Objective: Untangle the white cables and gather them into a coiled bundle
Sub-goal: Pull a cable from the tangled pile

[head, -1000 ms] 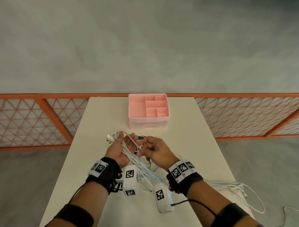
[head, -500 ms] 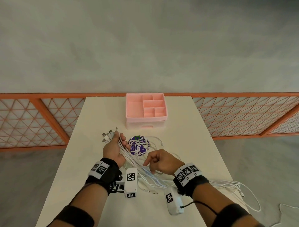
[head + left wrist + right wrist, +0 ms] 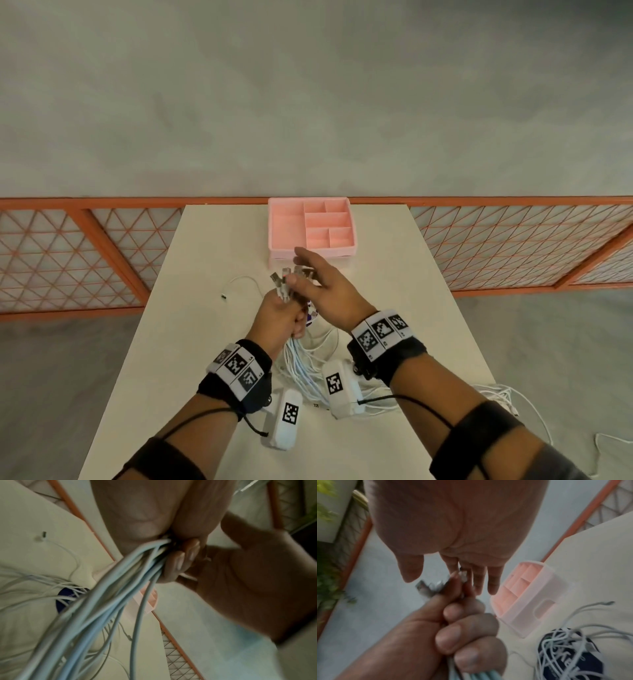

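Note:
My left hand (image 3: 282,313) grips a bundle of white cables (image 3: 301,363) in a fist, held up above the table. The metal plug ends (image 3: 286,277) stick out of the top of the fist. From the fist the cables (image 3: 120,588) hang down to the table between my wrists. My right hand (image 3: 308,270) is open with straight fingers, its palm against the plug ends (image 3: 426,588). In the right wrist view the left hand (image 3: 464,627) is wrapped tightly round the strands, and the right fingers (image 3: 477,577) reach past the plugs.
A pink compartment box (image 3: 311,226) stands at the table's far edge. A dark blue disc (image 3: 565,655) lies under loose cable loops. One loose cable (image 3: 239,281) lies to the left. More cable (image 3: 507,394) spills over the table's right edge. An orange lattice railing (image 3: 102,246) stands behind.
My left hand has lifted the bundle and swung it toward the centre. My right hand has left the strands low on the table, risen and opened against the plug ends.

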The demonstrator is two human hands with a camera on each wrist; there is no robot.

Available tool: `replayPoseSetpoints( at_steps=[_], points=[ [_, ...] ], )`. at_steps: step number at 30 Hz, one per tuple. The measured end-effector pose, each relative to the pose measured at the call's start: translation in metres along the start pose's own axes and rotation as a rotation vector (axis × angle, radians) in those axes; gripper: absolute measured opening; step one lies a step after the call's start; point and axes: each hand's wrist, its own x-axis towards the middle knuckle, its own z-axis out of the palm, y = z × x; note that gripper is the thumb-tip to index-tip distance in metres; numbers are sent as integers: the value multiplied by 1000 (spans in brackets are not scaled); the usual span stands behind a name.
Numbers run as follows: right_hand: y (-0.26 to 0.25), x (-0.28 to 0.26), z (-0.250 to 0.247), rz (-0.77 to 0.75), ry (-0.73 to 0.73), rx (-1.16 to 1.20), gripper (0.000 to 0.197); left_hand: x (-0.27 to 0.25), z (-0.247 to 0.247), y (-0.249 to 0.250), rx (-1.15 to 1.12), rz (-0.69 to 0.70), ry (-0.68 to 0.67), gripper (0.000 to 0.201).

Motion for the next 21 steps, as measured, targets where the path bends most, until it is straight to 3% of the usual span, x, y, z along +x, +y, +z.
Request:
replayPoseSetpoints(
  at_steps=[3,8,12,15,18,21],
  points=[
    [-15,1,6,-43,-16,-159,61,-1,4,4,144,26,-31,26],
    [-17,-2,12,-143,26,-341,43,-2,1,8,236,69,-53,38],
    [-16,-1,15,-210,14,-336,45,-3,-1,5,284,69,-53,47],
    [-13,-1,17,-253,51,-355,53,0,-2,9,235,39,-53,38],
    [-11,-3,18,-254,48,-389,44,1,-3,12,198,-22,-52,28],
    [-8,-3,16,-290,47,-412,35,-1,-3,13,224,-58,-48,36]
  ],
)
